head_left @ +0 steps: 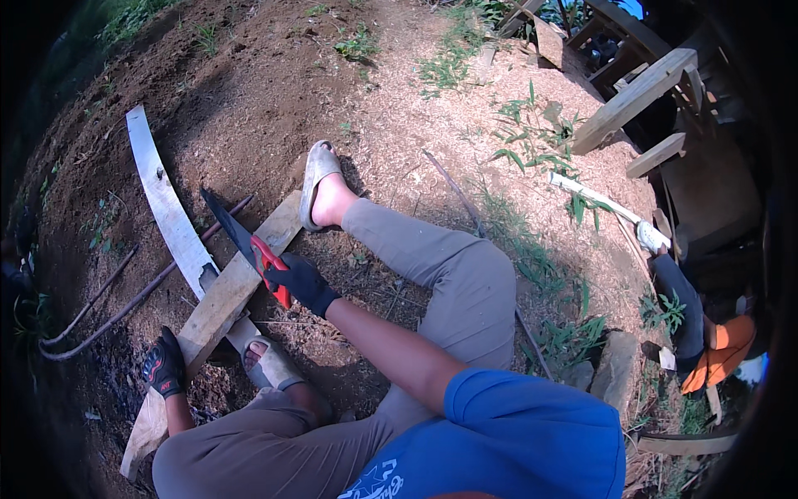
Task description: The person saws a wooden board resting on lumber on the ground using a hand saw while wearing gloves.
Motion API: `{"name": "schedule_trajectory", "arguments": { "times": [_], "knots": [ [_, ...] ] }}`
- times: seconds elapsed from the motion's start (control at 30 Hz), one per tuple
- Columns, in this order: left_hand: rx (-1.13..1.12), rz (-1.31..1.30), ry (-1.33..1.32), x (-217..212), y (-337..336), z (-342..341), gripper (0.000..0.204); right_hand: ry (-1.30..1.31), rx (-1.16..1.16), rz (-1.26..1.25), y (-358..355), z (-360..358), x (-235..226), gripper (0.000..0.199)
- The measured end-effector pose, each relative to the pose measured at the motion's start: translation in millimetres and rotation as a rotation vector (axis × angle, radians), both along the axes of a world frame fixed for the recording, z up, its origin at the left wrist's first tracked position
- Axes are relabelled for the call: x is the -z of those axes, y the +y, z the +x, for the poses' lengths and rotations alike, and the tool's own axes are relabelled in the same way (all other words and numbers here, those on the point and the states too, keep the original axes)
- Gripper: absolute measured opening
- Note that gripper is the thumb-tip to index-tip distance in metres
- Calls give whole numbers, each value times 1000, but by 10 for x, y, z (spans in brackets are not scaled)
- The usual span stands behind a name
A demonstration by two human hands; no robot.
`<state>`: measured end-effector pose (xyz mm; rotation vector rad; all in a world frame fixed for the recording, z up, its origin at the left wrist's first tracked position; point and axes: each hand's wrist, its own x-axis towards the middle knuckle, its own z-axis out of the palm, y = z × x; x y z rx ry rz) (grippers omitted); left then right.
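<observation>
Right hand (301, 281) is gripping handsaw (249, 248) shut; left hand (164, 366) is pressing plank (224, 299) flat, palm down; keeping strokes long, plank pinned underfoot

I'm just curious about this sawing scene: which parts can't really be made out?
Head view only:
- Red-handled hand saw: teeth too small and dark to see.
- Pale wooden plank: near end hidden under the gloved left hand and knee.
- Right picture edge: orange object cut off by the dark rim.
</observation>
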<state>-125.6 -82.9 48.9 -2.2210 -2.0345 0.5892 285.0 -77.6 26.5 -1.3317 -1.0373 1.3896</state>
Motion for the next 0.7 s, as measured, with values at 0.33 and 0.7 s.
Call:
{"name": "schedule_trajectory", "arguments": {
  "times": [0.33,0.7],
  "knots": [
    [-162,184,-190,-279,65,221,52,120,30,-115,189,-242,-68,43],
    [-298,233,-256,-177,-45,136,60,-444,-105,98,99,-207,31,57]
  ]
}}
